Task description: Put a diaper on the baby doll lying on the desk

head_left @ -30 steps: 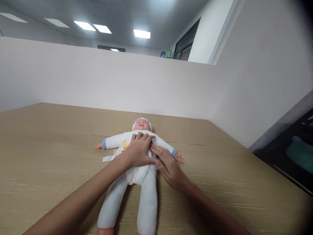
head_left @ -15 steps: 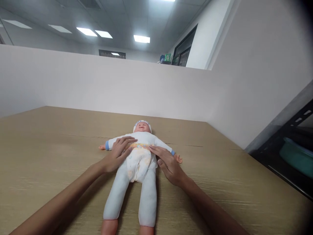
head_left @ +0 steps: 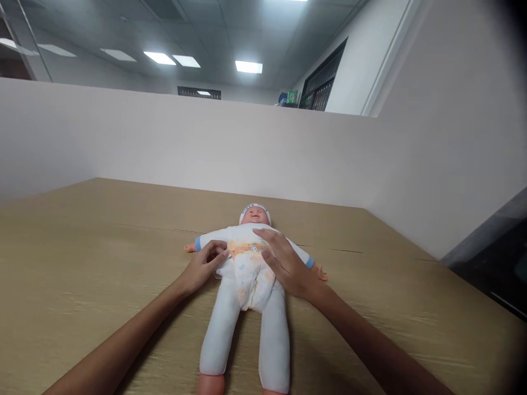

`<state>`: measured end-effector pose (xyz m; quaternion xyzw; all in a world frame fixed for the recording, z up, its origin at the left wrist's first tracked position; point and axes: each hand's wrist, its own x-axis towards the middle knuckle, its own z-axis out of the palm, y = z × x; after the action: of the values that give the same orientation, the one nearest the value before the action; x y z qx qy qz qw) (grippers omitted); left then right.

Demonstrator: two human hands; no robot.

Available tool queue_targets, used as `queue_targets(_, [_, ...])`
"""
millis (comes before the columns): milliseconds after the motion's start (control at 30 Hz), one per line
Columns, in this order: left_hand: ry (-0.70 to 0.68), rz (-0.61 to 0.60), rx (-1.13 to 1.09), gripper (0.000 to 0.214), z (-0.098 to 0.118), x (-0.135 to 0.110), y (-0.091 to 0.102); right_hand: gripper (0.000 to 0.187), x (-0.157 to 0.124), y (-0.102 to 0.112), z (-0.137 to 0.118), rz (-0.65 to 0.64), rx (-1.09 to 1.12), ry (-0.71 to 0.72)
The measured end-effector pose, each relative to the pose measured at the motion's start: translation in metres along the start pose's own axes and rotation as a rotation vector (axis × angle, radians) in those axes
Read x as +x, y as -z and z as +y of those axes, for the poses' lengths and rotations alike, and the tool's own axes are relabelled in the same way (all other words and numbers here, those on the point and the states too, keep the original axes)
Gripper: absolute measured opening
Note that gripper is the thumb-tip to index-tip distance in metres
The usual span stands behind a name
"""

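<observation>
A baby doll [head_left: 274,334] lies on its back, head away from me, arms spread and legs toward me. It wears a white suit with blue cuffs and a printed headband. Around its hips is a white diaper [head_left: 249,280] with an orange patterned waistband. My left hand [head_left: 206,266] is at the diaper's left edge, its fingers curled and the thumb close to them, pinching the waist edge. Over the diaper's right side, my right hand [head_left: 288,266] has its fingers extended and apart, partly hiding the waistband and the doll's torso.
The doll rests on a wood-grain tabletop [head_left: 123,247] with a seam across it. A low white partition [head_left: 230,145] rises along the back edge, and a wall [head_left: 436,148] borders the right. A dark shelf [head_left: 489,258] stands at the far right.
My left hand has gone from lying flat on the diaper's waist to curled fingers at its left edge. My right hand has lifted and reached farther up over the waistband. The view has turned slightly left.
</observation>
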<state>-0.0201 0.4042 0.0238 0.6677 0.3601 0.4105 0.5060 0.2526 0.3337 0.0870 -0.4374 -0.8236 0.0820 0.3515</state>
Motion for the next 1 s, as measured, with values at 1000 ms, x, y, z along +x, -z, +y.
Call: queue_targets(1000, [0.045, 0.081, 0.778, 0.029, -0.016, -0.007, 0.040, 0.032, 0.071, -0.020, -0.020, -0.525, -0.117, 0.261])
